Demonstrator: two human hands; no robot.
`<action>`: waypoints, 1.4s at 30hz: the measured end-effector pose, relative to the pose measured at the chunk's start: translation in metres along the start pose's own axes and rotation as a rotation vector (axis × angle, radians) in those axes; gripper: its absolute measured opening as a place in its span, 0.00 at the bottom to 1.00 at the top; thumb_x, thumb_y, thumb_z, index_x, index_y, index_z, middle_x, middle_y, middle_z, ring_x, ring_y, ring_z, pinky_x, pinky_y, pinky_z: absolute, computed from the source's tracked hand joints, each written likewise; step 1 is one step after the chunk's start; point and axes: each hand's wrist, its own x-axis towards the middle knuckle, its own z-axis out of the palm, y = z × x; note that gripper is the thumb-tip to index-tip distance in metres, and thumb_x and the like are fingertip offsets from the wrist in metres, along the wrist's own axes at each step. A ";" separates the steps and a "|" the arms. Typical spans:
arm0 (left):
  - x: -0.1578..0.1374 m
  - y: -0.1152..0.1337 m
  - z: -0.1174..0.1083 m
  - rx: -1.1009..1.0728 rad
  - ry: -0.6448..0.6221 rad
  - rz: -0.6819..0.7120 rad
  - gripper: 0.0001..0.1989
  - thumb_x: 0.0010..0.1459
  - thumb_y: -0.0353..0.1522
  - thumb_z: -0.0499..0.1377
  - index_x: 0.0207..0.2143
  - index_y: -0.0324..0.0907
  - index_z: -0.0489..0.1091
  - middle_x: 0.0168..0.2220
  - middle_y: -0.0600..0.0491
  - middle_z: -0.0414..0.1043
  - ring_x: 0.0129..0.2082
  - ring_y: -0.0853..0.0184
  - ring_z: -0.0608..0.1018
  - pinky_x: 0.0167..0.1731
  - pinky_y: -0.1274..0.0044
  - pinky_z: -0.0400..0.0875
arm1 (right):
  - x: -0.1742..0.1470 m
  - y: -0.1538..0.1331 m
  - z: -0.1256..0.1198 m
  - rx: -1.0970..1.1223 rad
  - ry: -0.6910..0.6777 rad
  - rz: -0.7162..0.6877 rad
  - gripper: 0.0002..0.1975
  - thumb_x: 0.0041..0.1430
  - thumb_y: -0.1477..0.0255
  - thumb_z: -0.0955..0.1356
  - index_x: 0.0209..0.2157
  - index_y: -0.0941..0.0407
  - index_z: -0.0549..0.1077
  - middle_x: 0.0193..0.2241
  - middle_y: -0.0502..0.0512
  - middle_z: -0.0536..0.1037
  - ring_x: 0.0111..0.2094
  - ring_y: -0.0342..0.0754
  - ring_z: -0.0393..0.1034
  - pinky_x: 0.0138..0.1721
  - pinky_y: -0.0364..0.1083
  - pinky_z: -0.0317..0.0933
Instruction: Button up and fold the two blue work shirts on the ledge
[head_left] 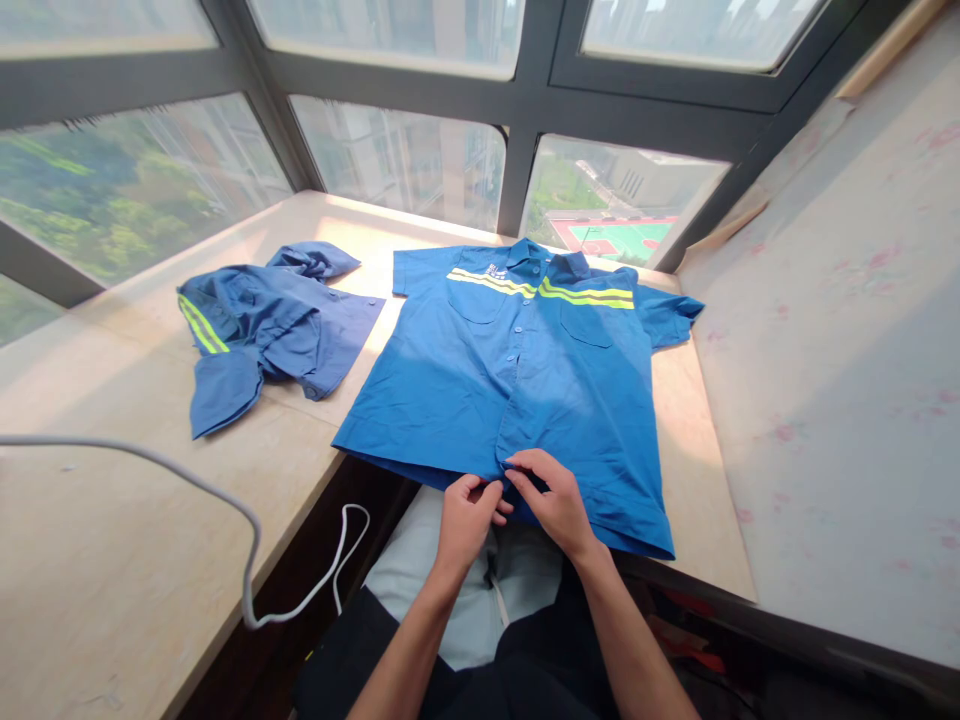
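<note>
A blue short-sleeved work shirt [457, 370] lies spread front side up, collar toward the window. Yellow reflective bands cross its chest, and several buttons run down the front placket. Its lower hem hangs over the near edge of the sill. My left hand [471, 515] pinches the hem at the bottom of the placket. Close beside it, my right hand [551, 495] is closed in a pinch on the other side of the front opening. The fingers hide whatever small part of the fabric lies between them.
Left of the shirt, a second blue garment [277, 320] with a yellow stripe lies crumpled on the stone sill [97, 530]. A white cable [255, 560] loops over the sill's front edge. Framed windows [405, 150] stand behind, and a papered wall [840, 380] rises on the right.
</note>
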 end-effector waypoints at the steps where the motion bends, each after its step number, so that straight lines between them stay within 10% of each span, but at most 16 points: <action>1: 0.000 0.000 0.000 0.002 -0.003 0.002 0.14 0.47 0.39 0.66 0.24 0.37 0.70 0.19 0.49 0.76 0.16 0.69 0.76 0.19 0.81 0.71 | 0.000 0.002 0.000 0.000 0.015 0.004 0.05 0.63 0.70 0.68 0.38 0.53 0.78 0.37 0.54 0.81 0.40 0.50 0.75 0.45 0.48 0.68; 10: 0.003 0.001 0.003 -0.153 0.067 -0.014 0.24 0.44 0.48 0.69 0.30 0.37 0.69 0.23 0.51 0.76 0.24 0.60 0.82 0.21 0.77 0.76 | 0.000 0.006 0.001 0.014 0.064 0.094 0.12 0.62 0.70 0.69 0.47 0.52 0.78 0.41 0.55 0.82 0.41 0.50 0.77 0.45 0.48 0.71; 42: 0.004 0.017 0.000 -0.196 0.020 -0.104 0.14 0.42 0.35 0.67 0.30 0.34 0.75 0.26 0.48 0.78 0.24 0.64 0.81 0.21 0.80 0.75 | 0.006 -0.011 0.006 0.021 0.139 0.228 0.10 0.59 0.68 0.70 0.41 0.54 0.79 0.36 0.55 0.82 0.36 0.50 0.76 0.42 0.49 0.71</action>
